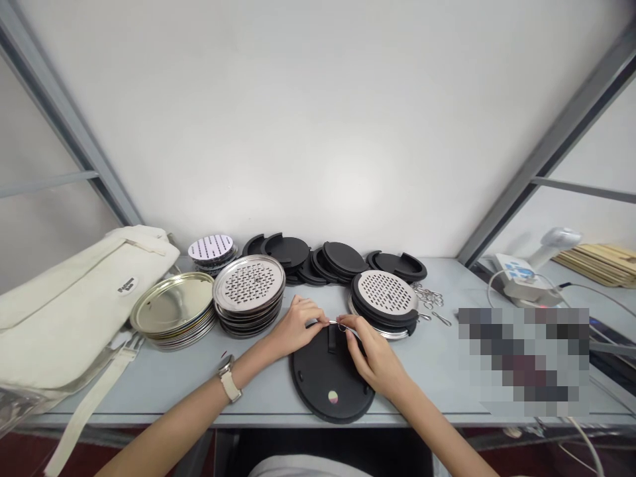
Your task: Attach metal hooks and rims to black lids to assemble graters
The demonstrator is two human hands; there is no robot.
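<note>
In the head view, the left hand (302,324) and right hand (373,354) pinch a small metal loop (334,322) with their fingertips. Its long side runs left to right, and both hands are equally near. The black disc (322,379) lies flat below the loop, and the loop is at its far rim. The disc's near rim reaches the front edge of the table (263,397). A grater stack (251,285) sits left, and another stack (387,291) right.
</note>
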